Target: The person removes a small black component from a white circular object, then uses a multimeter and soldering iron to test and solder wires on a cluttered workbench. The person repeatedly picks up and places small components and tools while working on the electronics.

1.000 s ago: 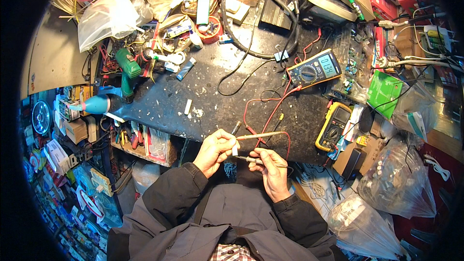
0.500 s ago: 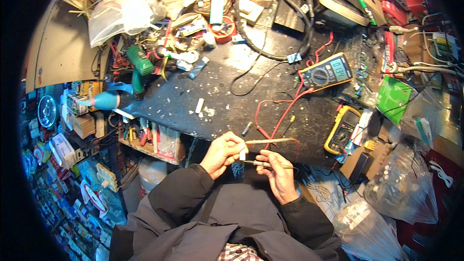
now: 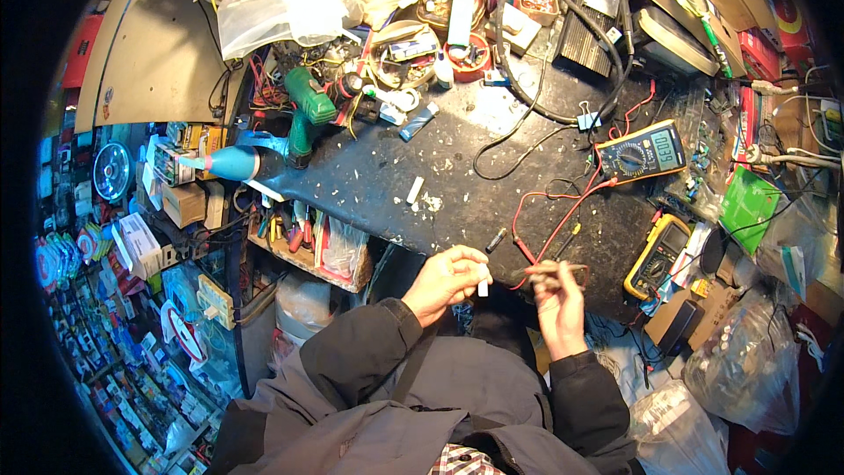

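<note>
My left hand (image 3: 453,285) is closed in a pinch at the bench's front edge. A small white piece (image 3: 483,288) sticks out below its fingertips. To the right, my right hand (image 3: 560,303) is closed on slim test probes (image 3: 556,271), smeared by motion; how many it grips cannot be made out. The probes are apart from the white piece. A red test lead (image 3: 525,248) runs over the bench to a blue-faced multimeter (image 3: 639,155) with a lit display. Near my right hand lies a small dark cylinder (image 3: 496,240) on the bench.
A second, yellow multimeter (image 3: 658,257) lies at the bench's right edge. A green power drill (image 3: 307,110) stands at the left by a blue cone-shaped thing (image 3: 233,163). Cluttered bowls, bags and a thick black cable (image 3: 527,104) fill the back. A plastic bag (image 3: 743,347) sits at right.
My right hand has drawn the probes rightward, away from the white piece in my left hand. The multimeter's reading has changed. The whole view has shifted, so the bench appears farther right.
</note>
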{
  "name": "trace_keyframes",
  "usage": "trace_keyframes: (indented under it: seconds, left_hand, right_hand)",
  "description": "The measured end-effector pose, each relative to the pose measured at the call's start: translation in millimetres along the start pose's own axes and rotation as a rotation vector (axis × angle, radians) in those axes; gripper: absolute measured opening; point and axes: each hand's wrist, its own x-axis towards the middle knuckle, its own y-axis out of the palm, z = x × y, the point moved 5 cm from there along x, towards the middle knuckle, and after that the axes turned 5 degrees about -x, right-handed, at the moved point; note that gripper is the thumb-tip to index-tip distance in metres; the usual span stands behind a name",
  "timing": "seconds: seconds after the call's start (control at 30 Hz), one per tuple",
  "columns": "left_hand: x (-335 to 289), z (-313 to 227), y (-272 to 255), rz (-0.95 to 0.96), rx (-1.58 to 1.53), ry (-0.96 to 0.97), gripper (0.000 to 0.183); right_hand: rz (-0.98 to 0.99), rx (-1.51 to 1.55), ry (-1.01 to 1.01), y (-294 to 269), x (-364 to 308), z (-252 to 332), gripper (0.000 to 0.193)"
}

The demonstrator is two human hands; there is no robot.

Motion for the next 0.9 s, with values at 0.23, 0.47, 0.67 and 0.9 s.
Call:
trace_keyframes:
  seconds: [0.23,0.47,0.67,0.9]
  left_hand:
    - [13,-21,-29,-0.152,0.106,0.132,0.021]
    - [24,-16,-35,-0.168,0.115,0.11,0.023]
    - [30,-5,-41,-0.118,-0.102,0.088,0.022]
    - [21,1,-34,0.063,-0.173,0.035,0.028]
  right_hand:
    - [-0.066,-0.69,-0.099,24,10,1,0.036]
    - [-0.201,-1.526,-0.803,85,48,-19,0.044]
    - [0.044,-1.045,-0.204,73,60,-34,0.018]
    - [0.27,-0.724,-0.083,87,28,-47,0.028]
